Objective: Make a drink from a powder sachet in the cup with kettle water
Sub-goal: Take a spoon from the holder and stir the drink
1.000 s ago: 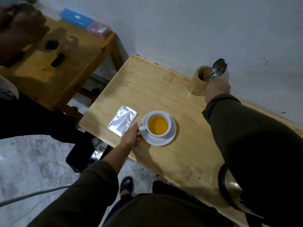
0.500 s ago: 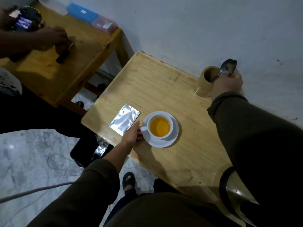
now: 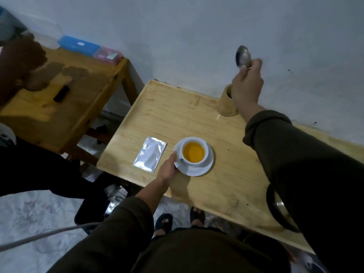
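Steadying the saucer (image 3: pixel 199 168) with my left hand (image 3: pixel 167 170) so the cup (image 3: pixel 194 152) of orange drink won't slide, my right hand (image 3: pixel 247 86) grips the spoon (image 3: pixel 243 58) above the holder (image 3: pixel 226 104) for stirring; the sachet (image 3: pixel 150 154) lies beside.

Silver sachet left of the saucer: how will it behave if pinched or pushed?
The foil sachet lies flat and creased on the wooden table, so it is probably light and floppy, bending when pinched at one edge. Its shiny skin suggests that it would slide rather than tip. Whether powder remains inside cannot be told.
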The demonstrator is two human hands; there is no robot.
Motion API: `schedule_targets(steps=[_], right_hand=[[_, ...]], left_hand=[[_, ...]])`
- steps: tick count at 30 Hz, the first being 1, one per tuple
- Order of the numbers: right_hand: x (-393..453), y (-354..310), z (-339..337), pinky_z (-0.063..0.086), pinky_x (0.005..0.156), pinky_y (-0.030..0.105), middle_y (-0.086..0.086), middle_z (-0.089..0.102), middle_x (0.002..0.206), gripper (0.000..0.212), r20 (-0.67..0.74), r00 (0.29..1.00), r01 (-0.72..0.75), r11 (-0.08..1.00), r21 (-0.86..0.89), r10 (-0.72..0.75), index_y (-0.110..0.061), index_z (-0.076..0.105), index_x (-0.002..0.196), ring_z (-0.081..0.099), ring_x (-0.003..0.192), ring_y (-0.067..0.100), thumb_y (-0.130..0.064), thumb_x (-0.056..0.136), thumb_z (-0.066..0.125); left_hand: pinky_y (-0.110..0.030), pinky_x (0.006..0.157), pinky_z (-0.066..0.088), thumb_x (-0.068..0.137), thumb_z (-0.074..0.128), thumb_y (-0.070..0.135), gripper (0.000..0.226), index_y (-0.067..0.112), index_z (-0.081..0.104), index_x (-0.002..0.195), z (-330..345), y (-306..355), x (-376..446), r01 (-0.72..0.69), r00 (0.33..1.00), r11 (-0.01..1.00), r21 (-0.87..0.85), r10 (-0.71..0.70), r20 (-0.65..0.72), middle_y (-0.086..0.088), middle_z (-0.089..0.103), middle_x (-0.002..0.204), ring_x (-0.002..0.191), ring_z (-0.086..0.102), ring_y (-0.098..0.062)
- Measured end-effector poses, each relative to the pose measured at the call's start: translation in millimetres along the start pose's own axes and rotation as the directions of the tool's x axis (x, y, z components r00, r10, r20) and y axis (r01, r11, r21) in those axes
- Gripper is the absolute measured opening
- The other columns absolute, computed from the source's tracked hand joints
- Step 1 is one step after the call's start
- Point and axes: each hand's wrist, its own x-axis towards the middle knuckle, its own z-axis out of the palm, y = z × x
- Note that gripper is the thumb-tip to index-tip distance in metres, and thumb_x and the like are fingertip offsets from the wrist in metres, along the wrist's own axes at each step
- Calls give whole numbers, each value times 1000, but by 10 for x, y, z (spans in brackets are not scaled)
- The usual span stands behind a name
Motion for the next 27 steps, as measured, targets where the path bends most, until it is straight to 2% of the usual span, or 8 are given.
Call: schedule_targets(steps=[3, 6, 8, 11, 14, 18, 22, 27], right_hand=[[-383, -56, -43, 38, 66, 29, 10, 56, 93, 19, 321, 947, 75, 972, -221, 0, -10, 52, 104, 51, 78, 23, -22, 94, 41], [-792, -93, -44, 45, 71, 37, 13, 62, 98, 23, 625, 769, 250, 839, -484, 131, -4, 57, 107, 56, 86, 29, -18, 94, 44], [-1028, -84, -32, 45, 70, 37, 18, 62, 102, 19, 699, 682, 362, 730, -580, 216, 0, 57, 95, 56, 87, 32, -16, 92, 47], [-1293, -62, -20, 34, 53, 30, 13, 53, 77, 27, 681, 652, 381, 632, -675, 334, -3, 44, 65, 48, 68, 27, -14, 89, 49], [-1461, -89, 7, 36, 57, 33, 10, 46, 77, 21, 652, 647, 339, 618, -709, 394, -5, 46, 76, 45, 64, 23, -21, 89, 50], [-1570, -117, 57, 38, 60, 33, 13, 54, 86, 16, 602, 678, 301, 588, -751, 422, -8, 48, 81, 41, 56, 19, -21, 90, 50], [-1612, -111, 99, 41, 65, 33, 14, 59, 101, 16, 558, 716, 306, 530, -791, 419, -4, 57, 101, 52, 77, 27, -9, 90, 46], [-1624, -122, 126, 41, 62, 31, 8, 48, 82, 10, 505, 748, 243, 530, -813, 432, -8, 57, 95, 49, 70, 22, -12, 87, 54]], left_hand=[[-46, 110, 42, 91, 45, 55, 63, 8, 56, 133, -37, -15, 11, -23, 999, 994, 109, 18, 44, -16, 60, 134, 123, 56, -31], [-46, 111, 40, 88, 48, 56, 65, 8, 57, 131, -77, -19, 19, -37, 997, 984, 175, 24, 75, -16, 59, 135, 124, 55, -31], [-45, 111, 40, 88, 48, 57, 65, 8, 57, 130, -102, -25, 23, -52, 995, 976, 213, 33, 91, -15, 58, 135, 124, 55, -30], [-42, 110, 40, 89, 47, 57, 64, 10, 56, 132, -124, -16, 47, -74, 994, 967, 244, 50, 101, -14, 56, 138, 126, 53, -29], [-41, 110, 40, 90, 43, 59, 67, 10, 56, 133, -143, -7, 74, -89, 990, 957, 276, 55, 131, -14, 55, 139, 126, 53, -30], [-42, 111, 38, 91, 37, 60, 70, 7, 55, 133, -159, 8, 80, -110, 986, 940, 323, 62, 155, -17, 55, 139, 127, 52, -31], [-42, 112, 37, 92, 36, 60, 73, 4, 51, 136, -170, 37, 82, -73, 989, 935, 348, 23, 148, -19, 53, 140, 128, 51, -33], [-44, 112, 37, 91, 37, 60, 73, 4, 51, 135, -157, 53, 90, -48, 987, 941, 335, -6, 159, -19, 54, 139, 127, 51, -34]])
